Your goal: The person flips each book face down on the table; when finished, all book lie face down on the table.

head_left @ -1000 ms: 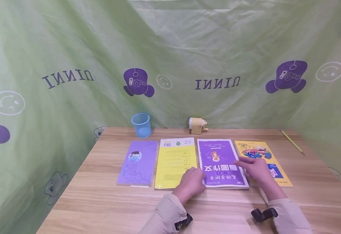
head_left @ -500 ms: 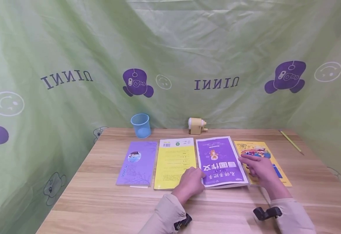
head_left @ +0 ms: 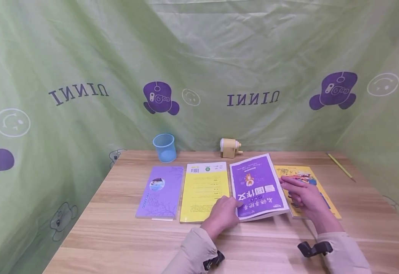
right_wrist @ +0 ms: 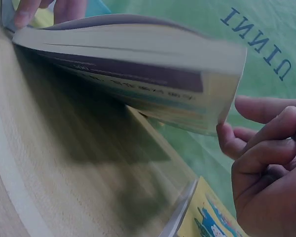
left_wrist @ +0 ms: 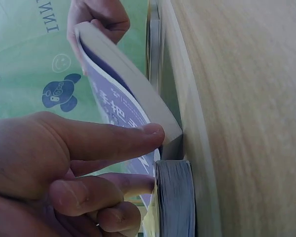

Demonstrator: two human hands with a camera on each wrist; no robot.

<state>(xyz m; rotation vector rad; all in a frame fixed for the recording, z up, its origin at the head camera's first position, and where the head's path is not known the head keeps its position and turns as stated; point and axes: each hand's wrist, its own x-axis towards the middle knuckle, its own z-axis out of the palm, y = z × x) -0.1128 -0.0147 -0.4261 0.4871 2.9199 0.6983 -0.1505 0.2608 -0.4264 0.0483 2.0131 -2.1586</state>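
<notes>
While the purple book [head_left: 257,187] tilts up off the worktop [head_left: 124,236] on its right edge, it sits between the two hands, its near left corner against the left hand [head_left: 222,215] and its raised right edge against the right hand [head_left: 305,198]. The left hand lies palm down, fingers pointing away from the person, and the left wrist view shows its fingertips [left_wrist: 150,134] curled against the book's lower corner and page block, pinning that corner down. The right hand reaches in from the right with fingers stretched out and slightly bent; in the right wrist view its fingertips [right_wrist: 227,138] sit under the lifted edge of the pages, propping the book, with no closed grip to be seen. Both forearms, in pale sleeves, come in from the near edge of the worktop.

Under the right hand lies a yellow illustrated book [head_left: 317,194], partly covered by the raised one. Just left of the left hand lies a yellow book [head_left: 204,188], and beyond that a lilac book [head_left: 160,190]. Far ahead of the hands stand a blue cup [head_left: 165,147] and a cream pencil sharpener [head_left: 230,147]; a pencil [head_left: 340,166] lies well off to the right.
</notes>
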